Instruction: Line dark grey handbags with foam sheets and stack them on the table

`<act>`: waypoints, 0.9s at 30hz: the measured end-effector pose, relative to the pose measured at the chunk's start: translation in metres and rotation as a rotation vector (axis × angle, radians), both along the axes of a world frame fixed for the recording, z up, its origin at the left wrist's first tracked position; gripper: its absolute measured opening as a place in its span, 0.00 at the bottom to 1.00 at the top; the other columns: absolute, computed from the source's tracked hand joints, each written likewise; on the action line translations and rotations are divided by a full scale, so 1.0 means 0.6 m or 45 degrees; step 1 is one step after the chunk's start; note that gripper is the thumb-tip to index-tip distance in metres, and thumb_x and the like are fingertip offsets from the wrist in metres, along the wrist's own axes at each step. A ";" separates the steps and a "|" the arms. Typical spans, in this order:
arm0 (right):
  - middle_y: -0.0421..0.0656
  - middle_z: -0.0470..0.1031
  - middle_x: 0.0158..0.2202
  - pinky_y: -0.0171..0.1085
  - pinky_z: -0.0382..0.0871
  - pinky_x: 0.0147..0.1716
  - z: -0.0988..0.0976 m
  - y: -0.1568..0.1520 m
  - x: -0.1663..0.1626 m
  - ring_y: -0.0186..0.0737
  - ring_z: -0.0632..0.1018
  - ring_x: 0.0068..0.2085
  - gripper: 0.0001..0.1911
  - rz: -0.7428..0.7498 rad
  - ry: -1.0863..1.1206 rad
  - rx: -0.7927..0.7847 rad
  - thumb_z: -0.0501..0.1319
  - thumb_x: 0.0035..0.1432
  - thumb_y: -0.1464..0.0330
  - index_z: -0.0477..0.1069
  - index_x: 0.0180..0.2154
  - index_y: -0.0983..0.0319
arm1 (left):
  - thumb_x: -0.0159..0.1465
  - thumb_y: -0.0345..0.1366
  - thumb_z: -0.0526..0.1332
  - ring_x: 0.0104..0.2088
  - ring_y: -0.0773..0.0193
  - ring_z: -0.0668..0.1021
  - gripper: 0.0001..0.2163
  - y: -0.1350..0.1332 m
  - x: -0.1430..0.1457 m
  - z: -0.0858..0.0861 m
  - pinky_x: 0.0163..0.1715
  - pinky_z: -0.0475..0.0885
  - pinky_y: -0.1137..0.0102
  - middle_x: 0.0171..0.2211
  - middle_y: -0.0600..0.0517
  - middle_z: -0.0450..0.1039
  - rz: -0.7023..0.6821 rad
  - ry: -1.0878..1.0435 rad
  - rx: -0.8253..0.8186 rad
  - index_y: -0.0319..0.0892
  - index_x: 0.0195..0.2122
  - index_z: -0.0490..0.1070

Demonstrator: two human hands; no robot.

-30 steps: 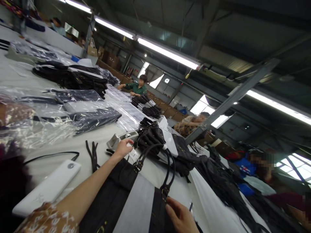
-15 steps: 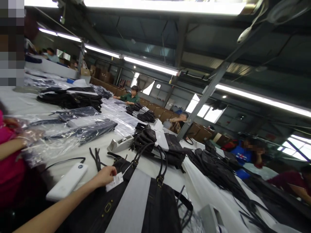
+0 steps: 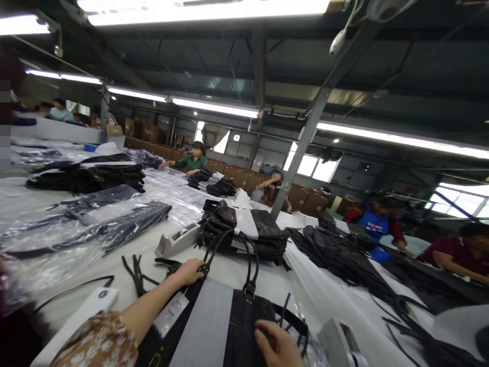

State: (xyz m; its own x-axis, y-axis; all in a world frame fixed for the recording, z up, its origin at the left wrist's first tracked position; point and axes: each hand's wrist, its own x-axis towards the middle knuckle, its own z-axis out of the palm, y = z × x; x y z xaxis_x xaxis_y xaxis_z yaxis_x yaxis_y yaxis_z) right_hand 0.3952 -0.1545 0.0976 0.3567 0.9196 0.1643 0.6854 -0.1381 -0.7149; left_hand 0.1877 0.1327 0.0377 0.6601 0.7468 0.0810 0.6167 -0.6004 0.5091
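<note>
A black bag with a wide grey middle panel [image 3: 214, 326] lies flat on the bench [image 3: 267, 283], at its near edge, right under the camera. Its two looped black handles [image 3: 237, 255] arch away from the person toward the middle of the bench. The left hand [image 3: 189, 271] rests on the bag's upper left corner, where one handle joins; the fingers are curled down over the hardware there, pressing or gripping it (which of the two cannot be told). A white paper tag [image 3: 171, 313] lies along the bag just below that wrist. The right hand [image 3: 277, 344] lies flat on the bag's right black panel near the bottom of the view, fingers loosely spread and holding nothing. The end of a black strap [image 3: 292, 321] curls just beside it.

Just beyond the handles sits a stack of the same black and grey bags [image 3: 244, 232], with a grey tape dispenser [image 3: 178, 238] to its left. Loose black straps [image 3: 135, 267] lie on the bench left of the left hand, and a white slab-shaped device [image 3: 76, 321] sits at the near left edge. Farther left are bags in clear plastic sleeves [image 3: 107, 224]. To the right, a heap of black bags and straps [image 3: 344, 255] runs along the bench. Other people work at the far end and on the right side.
</note>
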 end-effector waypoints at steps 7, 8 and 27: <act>0.40 0.68 0.19 0.32 0.59 0.22 -0.069 0.324 -0.043 0.34 0.69 0.23 0.17 -0.070 0.563 -0.211 0.55 0.53 0.58 0.67 0.21 0.64 | 0.62 0.41 0.53 0.33 0.64 0.75 0.13 0.065 0.017 -0.030 0.34 0.65 0.73 0.28 0.52 0.74 -0.105 -0.110 0.001 0.40 0.29 0.74; 0.41 0.69 0.20 0.32 0.57 0.20 -0.086 0.361 -0.054 0.33 0.67 0.21 0.18 -0.080 0.612 -0.220 0.54 0.54 0.57 0.68 0.23 0.64 | 0.61 0.41 0.54 0.33 0.65 0.75 0.13 0.068 0.014 -0.033 0.34 0.65 0.73 0.29 0.52 0.74 -0.120 -0.121 0.002 0.40 0.30 0.74; 0.44 0.72 0.19 0.32 0.62 0.22 -0.238 0.517 -0.087 0.36 0.72 0.23 0.21 -0.286 0.722 -0.026 0.58 0.51 0.55 0.73 0.24 0.67 | 0.65 0.46 0.49 0.52 0.51 0.70 0.21 -0.002 -0.048 -0.002 0.51 0.63 0.58 0.52 0.43 0.68 0.028 -0.046 0.064 0.46 0.55 0.65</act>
State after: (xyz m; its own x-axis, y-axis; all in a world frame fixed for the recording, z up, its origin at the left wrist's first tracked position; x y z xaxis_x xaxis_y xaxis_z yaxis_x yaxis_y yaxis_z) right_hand 0.3431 0.1556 -0.0454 0.5692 0.8126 -0.1251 0.1510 -0.2529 -0.9557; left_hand 0.1591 0.1316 0.0364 0.6397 0.7554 0.1422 0.6116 -0.6123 0.5010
